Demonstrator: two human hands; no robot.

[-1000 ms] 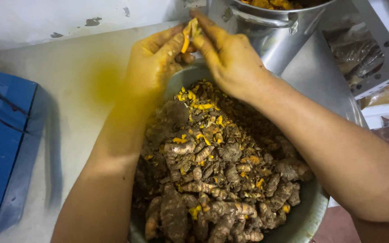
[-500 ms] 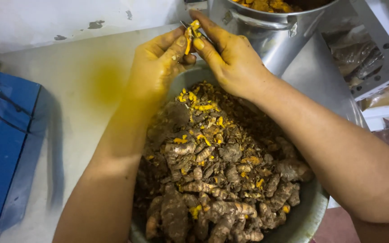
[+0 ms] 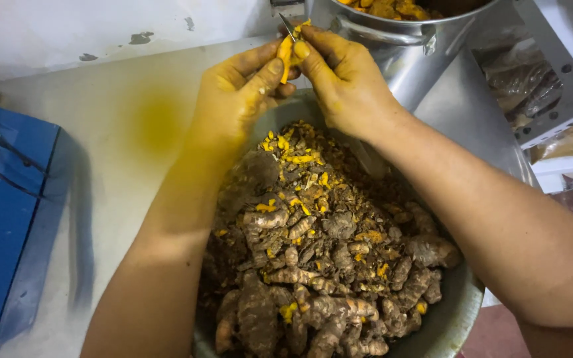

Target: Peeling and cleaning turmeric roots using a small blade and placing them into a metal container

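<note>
While both hands meet above the far rim of the big bowl [image 3: 462, 318], the left hand [image 3: 237, 93] pinches a small peeled turmeric piece [image 3: 286, 52] between thumb and fingers, grip clamped on it. Piece stands roughly upright, long axis running away from the person, bright orange-yellow. Right hand [image 3: 346, 83] sits just to the right, touching the same piece, thumb pressed on its upper end; a thin blade tip [image 3: 288, 26] pokes out above the fingers, so right grip looks closed on a small knife, handle hidden in the palm. Blade lies at the top of the piece, angled up and left. Left hand carries the piece, right hand carries the tool; both equally near.

Below the hands: bowl heaped with unpeeled brown turmeric roots [image 3: 326, 292], yellow shavings [image 3: 300, 159] scattered on the far part of the heap. Straight beyond the right hand, a steel pot [image 3: 392, 40] with peeled yellow pieces inside, its rim near the knuckles, little room that way. Open room to the left: pale tabletop [image 3: 87, 132] with a yellow stain [image 3: 157, 119], then a blue box [image 3: 8, 232] at the left edge, well apart. Metal rack with bagged goods [image 3: 538, 79] on the right, clear of the forearm. Both hands stained yellow.
</note>
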